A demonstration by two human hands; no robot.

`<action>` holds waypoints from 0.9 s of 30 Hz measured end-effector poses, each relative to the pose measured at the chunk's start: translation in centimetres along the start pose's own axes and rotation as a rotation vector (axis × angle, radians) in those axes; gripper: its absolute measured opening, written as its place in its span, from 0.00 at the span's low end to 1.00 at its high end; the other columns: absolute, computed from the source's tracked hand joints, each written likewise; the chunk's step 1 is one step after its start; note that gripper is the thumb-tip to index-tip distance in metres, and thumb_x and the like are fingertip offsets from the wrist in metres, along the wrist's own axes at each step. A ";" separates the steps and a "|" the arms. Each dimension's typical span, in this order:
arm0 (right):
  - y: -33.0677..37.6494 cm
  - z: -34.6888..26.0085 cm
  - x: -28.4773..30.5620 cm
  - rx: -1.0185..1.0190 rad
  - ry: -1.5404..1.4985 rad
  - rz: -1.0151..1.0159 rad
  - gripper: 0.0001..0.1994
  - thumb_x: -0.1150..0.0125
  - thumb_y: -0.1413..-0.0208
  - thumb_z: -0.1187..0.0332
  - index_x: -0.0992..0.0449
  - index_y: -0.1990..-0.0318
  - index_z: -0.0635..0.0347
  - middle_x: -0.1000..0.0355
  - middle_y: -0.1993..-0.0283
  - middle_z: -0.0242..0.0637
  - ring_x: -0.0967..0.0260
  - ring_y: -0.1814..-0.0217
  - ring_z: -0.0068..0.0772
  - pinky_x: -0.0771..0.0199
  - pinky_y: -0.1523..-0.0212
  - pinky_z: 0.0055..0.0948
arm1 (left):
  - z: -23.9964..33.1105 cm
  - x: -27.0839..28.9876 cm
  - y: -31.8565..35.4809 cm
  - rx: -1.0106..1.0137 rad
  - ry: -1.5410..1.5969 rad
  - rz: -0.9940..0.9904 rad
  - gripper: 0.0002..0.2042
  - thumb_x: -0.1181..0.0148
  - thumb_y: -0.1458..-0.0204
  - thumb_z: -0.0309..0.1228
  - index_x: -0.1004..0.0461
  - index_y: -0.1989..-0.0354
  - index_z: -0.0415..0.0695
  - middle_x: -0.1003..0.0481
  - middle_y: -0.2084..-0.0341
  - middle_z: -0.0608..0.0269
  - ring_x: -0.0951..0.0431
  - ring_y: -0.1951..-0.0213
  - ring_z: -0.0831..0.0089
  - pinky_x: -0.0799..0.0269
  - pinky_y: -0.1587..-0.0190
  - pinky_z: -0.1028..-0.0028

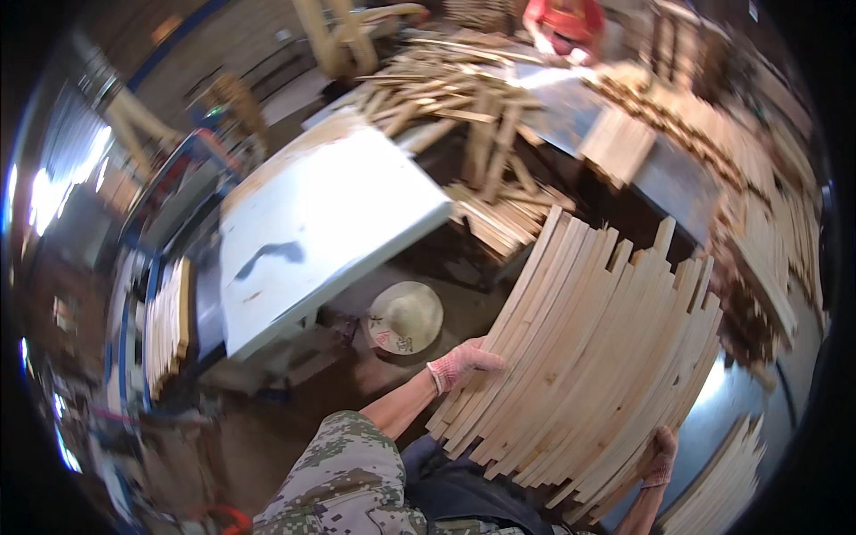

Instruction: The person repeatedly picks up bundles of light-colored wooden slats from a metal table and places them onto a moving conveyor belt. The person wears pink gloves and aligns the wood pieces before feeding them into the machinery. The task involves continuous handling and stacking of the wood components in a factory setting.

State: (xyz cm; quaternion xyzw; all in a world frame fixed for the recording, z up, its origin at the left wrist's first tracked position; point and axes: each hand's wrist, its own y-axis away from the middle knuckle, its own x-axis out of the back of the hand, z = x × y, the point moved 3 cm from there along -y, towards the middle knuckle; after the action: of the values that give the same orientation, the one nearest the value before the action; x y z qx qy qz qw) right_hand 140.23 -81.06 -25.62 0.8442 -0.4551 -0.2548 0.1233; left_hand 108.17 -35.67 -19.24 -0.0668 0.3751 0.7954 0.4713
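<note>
In the head view, a fanned stack of wooden slats is carried in front of the body. Its left edge is pressed by the gloved left hand, fingers together and flat; its lower right corner is gripped by the right hand. A white bench stands to the left.

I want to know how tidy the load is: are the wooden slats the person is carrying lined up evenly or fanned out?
Fanned out. The wooden slats lie side by side, their far ends stepped at different lengths, between the left hand and right hand.

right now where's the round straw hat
In the head view the straw hat lies left of centre, below the white table edge, just above the left hand on the stack of wooden slats.
</note>
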 end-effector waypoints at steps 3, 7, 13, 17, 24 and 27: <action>-1.0 -4.8 -11.7 0.053 0.031 -0.165 0.42 0.25 0.49 0.54 0.33 0.33 0.74 0.21 0.46 0.46 0.18 0.47 0.46 0.11 0.45 0.46 | 1.1 3.8 6.2 -0.188 0.052 0.069 0.32 0.23 0.49 0.34 0.24 0.35 0.40 0.19 0.45 0.62 0.20 0.47 0.71 0.24 0.40 0.65; -1.8 -5.2 -25.2 0.091 0.058 -0.384 0.17 0.27 0.45 0.56 0.22 0.55 0.57 0.24 0.58 0.29 0.24 0.55 0.29 0.17 0.54 0.35 | 4.4 13.6 15.1 -0.279 0.064 0.153 0.29 0.23 0.47 0.36 0.22 0.36 0.40 0.17 0.46 0.61 0.18 0.46 0.70 0.23 0.40 0.67; -0.9 0.0 -47.9 0.013 0.067 -0.605 0.12 0.31 0.45 0.66 0.19 0.58 0.63 0.22 0.64 0.31 0.21 0.63 0.30 0.16 0.57 0.33 | 5.2 24.5 33.8 -0.404 0.237 0.419 0.29 0.23 0.48 0.35 0.21 0.38 0.40 0.15 0.52 0.58 0.16 0.47 0.65 0.20 0.40 0.62; -1.8 4.0 -58.6 -0.174 0.211 -0.743 0.10 0.30 0.43 0.67 0.17 0.58 0.64 0.17 0.59 0.37 0.16 0.57 0.35 0.13 0.50 0.38 | 3.3 32.6 40.8 -0.378 0.389 0.446 0.31 0.21 0.49 0.36 0.22 0.38 0.37 0.16 0.49 0.56 0.16 0.46 0.62 0.19 0.39 0.57; -1.5 11.7 -79.0 -0.239 0.552 -0.775 0.11 0.29 0.41 0.70 0.17 0.55 0.68 0.17 0.59 0.41 0.17 0.58 0.36 0.13 0.49 0.34 | 0.0 46.5 47.8 -0.397 0.470 0.631 0.32 0.25 0.43 0.41 0.25 0.35 0.35 0.17 0.46 0.48 0.15 0.46 0.56 0.20 0.38 0.53; -2.9 15.2 -84.4 -0.285 0.574 -0.770 0.11 0.28 0.41 0.72 0.18 0.56 0.71 0.18 0.59 0.43 0.18 0.59 0.35 0.12 0.49 0.32 | 0.1 50.4 49.7 -0.424 0.474 0.701 0.31 0.27 0.41 0.43 0.25 0.35 0.33 0.17 0.45 0.47 0.15 0.46 0.54 0.20 0.38 0.53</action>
State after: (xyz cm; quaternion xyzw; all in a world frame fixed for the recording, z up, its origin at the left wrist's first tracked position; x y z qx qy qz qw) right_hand 95.55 -8.93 -12.82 0.9618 -0.0188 -0.0987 0.2545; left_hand 40.91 -14.00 -15.85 -0.2106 0.3017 0.9284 0.0519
